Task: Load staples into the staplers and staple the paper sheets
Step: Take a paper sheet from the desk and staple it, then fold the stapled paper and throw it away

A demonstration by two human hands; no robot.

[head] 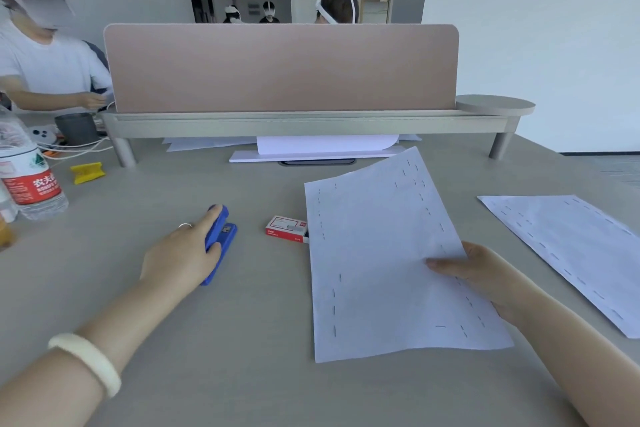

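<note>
Blue stapler [221, 243] flat on desk [242, 340], left hand [183, 253] wrapped over it. Right hand [485, 270] pinches right edge of stapled sheets [381, 253]. Staple box [287, 228] between stapler and sheets, touching the sheets' edge.

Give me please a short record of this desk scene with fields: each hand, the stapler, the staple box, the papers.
left hand: rests on the blue stapler, fingers wrapped over it
right hand: pinches the right edge of the near sheet
blue stapler: lies on the desk, appears closed
staple box: red and white, partly open, between stapler and near sheet
near sheet: many staples along its edges
second sheet: flat at the right, also stapled, untouched
</note>
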